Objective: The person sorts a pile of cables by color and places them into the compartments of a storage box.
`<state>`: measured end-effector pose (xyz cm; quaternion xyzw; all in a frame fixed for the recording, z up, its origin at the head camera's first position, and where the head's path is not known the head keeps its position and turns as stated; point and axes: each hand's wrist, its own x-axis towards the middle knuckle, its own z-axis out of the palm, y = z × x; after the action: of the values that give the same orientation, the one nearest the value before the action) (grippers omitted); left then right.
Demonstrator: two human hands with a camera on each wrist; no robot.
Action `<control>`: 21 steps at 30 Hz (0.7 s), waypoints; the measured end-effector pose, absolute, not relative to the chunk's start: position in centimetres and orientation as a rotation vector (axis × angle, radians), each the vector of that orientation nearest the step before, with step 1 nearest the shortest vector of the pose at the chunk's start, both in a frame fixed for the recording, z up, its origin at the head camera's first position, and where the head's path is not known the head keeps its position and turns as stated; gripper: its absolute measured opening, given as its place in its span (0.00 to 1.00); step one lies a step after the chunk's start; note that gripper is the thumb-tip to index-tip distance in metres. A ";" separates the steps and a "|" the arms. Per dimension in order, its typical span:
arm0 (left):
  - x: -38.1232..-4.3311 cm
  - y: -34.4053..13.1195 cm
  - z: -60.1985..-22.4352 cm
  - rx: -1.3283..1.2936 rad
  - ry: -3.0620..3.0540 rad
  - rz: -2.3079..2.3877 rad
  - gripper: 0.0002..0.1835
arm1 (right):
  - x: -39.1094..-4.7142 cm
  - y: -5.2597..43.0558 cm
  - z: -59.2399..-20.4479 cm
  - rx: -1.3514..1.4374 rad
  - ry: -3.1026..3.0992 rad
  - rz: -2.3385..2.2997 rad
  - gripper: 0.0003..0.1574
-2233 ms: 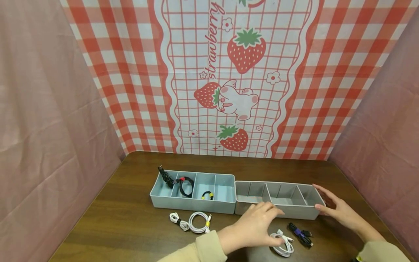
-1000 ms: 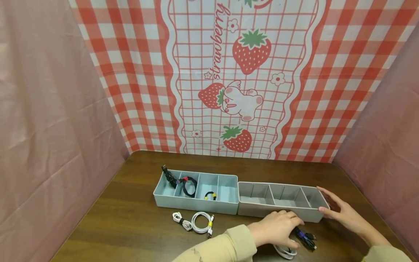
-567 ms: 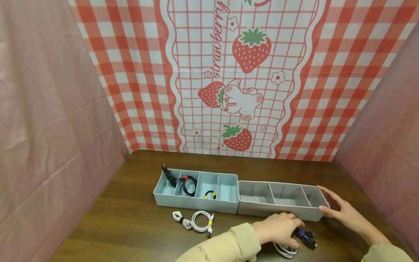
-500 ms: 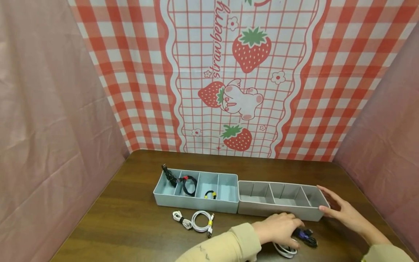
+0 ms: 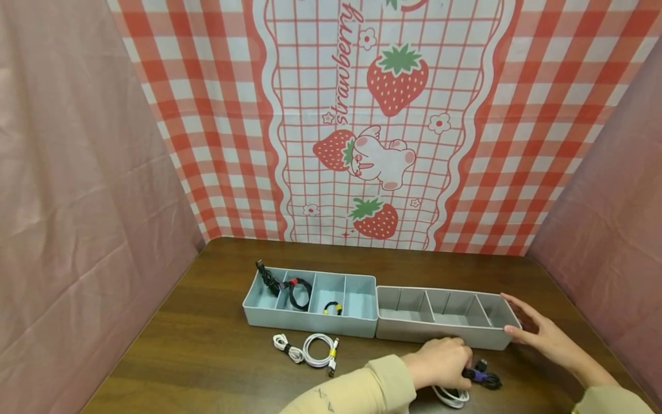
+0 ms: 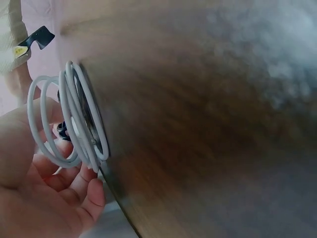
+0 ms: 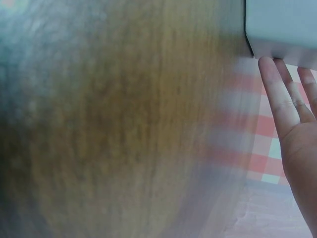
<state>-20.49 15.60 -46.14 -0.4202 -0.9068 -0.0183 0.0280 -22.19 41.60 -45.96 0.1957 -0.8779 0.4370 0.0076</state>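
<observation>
My left hand (image 5: 441,363) is low at the right of the head view, fingers bent down, pinching one end of a black cable (image 5: 488,379) bundled with a purple tie. Under the palm lies a coiled white cable (image 5: 450,397), partly covered by the hand; the left wrist view shows its loops (image 6: 74,119) in front of the fingers, a bit of black connector (image 6: 63,131) behind. At the right end of the grey divided box (image 5: 439,333), my right hand (image 5: 540,336) rests straight fingers and thumb against the box's end; the right wrist view shows the fingers (image 7: 277,94) touching it.
A light blue divided box (image 5: 310,322) adjoins the grey one on the left, holding black cables (image 5: 299,294) in three compartments. Before it lie a white cable with a black tie (image 5: 287,348) and a white coil with a yellow tie (image 5: 319,351). Checked cloth hangs behind the wooden table (image 5: 207,368).
The left hand has moved right from above the white coil down to the black cable. Its fingers have closed on that cable, which has turned slightly. The right hand stays at the grey box.
</observation>
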 end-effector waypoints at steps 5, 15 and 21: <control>-20.7 15.4 -46.1 -1.320 -2.777 -0.089 0.08 | -22.1 41.6 -45.9 0.611 -2.751 1.357 0.42; -20.7 13.9 -45.6 -1.399 -2.664 -0.251 0.07 | -22.1 41.7 -46.1 0.639 -2.731 1.379 0.41; -21.0 13.2 -45.2 -1.435 -2.619 -0.426 0.06 | -22.2 41.7 -46.1 0.625 -2.740 1.373 0.42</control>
<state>-21.02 13.21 -45.23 -0.4748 -0.8665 -0.1409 0.0626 -22.17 41.69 -46.13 0.1999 -0.8760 0.4390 0.0066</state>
